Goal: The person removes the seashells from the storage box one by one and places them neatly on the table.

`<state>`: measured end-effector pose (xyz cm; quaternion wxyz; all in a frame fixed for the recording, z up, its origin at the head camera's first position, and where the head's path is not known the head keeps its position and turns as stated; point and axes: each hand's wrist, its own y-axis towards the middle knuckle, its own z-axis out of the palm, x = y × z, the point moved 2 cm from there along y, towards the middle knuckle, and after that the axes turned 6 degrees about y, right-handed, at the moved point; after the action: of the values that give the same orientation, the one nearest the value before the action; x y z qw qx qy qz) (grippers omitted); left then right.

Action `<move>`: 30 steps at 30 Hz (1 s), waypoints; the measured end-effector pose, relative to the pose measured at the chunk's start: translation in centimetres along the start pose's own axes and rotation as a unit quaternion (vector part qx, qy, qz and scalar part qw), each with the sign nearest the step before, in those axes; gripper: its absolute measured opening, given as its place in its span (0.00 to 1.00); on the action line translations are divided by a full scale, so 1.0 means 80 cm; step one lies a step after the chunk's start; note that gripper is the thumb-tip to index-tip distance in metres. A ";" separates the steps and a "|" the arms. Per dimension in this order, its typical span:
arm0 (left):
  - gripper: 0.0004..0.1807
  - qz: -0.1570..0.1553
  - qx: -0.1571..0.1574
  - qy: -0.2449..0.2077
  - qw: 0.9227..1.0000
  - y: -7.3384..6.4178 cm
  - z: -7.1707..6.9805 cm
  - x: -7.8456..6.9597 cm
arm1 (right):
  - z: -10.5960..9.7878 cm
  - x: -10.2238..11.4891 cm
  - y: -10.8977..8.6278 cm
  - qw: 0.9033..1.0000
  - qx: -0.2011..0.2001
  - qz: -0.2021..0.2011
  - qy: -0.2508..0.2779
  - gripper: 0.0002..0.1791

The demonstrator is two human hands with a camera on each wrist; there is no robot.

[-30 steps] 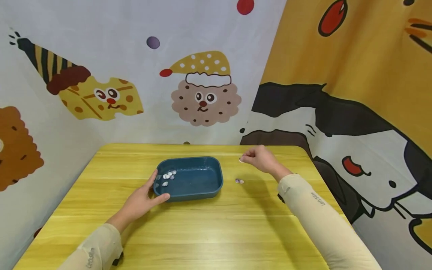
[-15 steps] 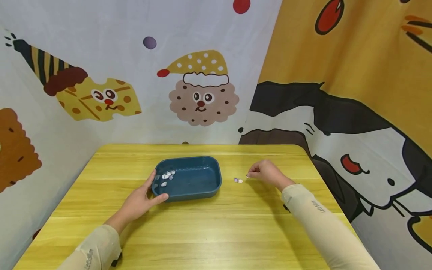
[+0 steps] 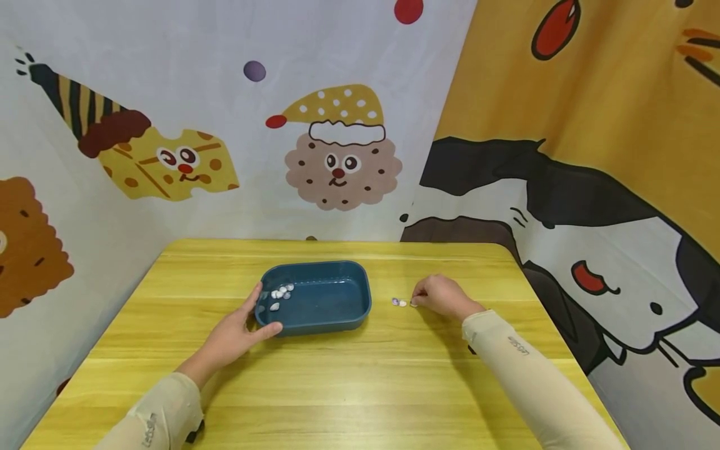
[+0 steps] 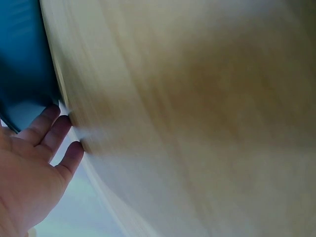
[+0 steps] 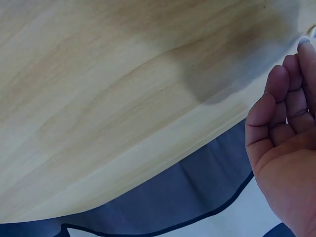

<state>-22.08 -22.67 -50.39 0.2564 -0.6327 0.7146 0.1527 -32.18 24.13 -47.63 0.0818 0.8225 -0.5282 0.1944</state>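
Observation:
A dark blue rectangular tray (image 3: 340, 300) sits on the table, with several small white and greyish shells (image 3: 278, 293) at its left end. Against the tray's near left corner rests my left hand (image 3: 232, 337), thumb at the near side and fingers along the left end; the left wrist view shows these fingers (image 4: 49, 129) fairly straight. To the right of the tray, my right hand (image 3: 444, 295) pinches a small pale shell (image 3: 414, 304) at table level, mostly covered by the fingertips. Just left of it lie a purplish shell (image 3: 395, 301) and a whitish shell (image 3: 402, 303), side by side.
The yellow wood-grain table (image 3: 337, 387) has rounded far corners. Behind it hangs a white cloth (image 3: 225, 37) with cartoon prints, and an orange, black and white printed cloth (image 3: 506, 81) is at the right.
My right hand has come down from near the table's far edge, carrying the pale shell to table level beside the two others. My left hand stays at the tray.

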 end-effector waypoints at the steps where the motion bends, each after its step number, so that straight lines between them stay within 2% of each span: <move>1: 0.64 0.000 0.000 0.000 1.000 0.000 0.000 0.000 | 0.001 0.000 0.001 1.000 0.000 -0.003 -0.003 0.03; 4: 0.64 0.000 0.001 0.001 1.000 -0.001 0.000 -0.002 | 0.004 -0.001 0.003 1.000 -0.001 -0.016 -0.009 0.03; 15: 0.64 -0.001 0.002 0.002 1.000 -0.005 -0.004 -0.009 | 0.009 -0.002 0.008 1.000 0.001 -0.011 -0.005 0.03; 30: 0.64 -0.001 0.002 0.007 1.000 -0.005 -0.003 -0.007 | 0.010 -0.005 0.007 1.000 -0.003 -0.001 0.000 0.04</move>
<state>-21.69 -22.38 -49.81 0.2534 -0.6338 0.7160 0.1465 -32.64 23.96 -48.52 0.0845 0.8227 -0.5281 0.1929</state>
